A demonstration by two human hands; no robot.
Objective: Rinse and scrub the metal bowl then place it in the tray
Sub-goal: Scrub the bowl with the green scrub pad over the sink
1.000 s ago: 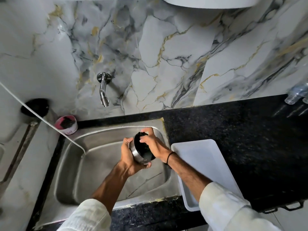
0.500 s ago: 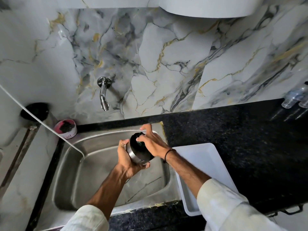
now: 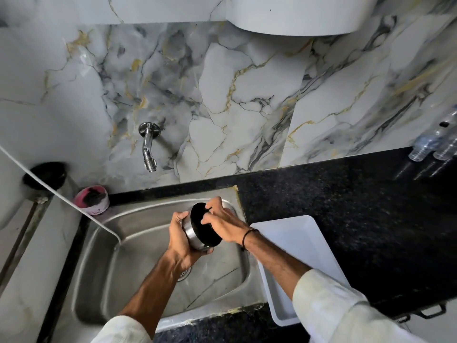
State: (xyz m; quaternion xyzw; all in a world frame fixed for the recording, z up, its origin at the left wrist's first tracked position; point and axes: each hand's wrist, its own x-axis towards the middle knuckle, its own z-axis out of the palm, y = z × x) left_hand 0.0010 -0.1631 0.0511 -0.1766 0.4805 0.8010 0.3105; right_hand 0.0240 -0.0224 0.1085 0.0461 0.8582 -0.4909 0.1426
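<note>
The metal bowl is held on its side over the steel sink, its dark mouth facing right and toward me. My left hand cups its base and shiny wall from the left. My right hand has its fingers curled at the upper rim, pressed into the opening. They seem to pinch a small scrub pad, which is mostly hidden. The white plastic tray lies on the black counter just right of the sink, under my right forearm.
A wall tap hangs above the sink's back left with no water running. A pink tub stands at the sink's back-left corner, and a thin white hose slants into the basin. Clear bottles stand far right on the counter.
Both hands stay on the bowl over the sink. My right fingers have shifted toward the bowl's upper rim. The view has tilted slightly up.
</note>
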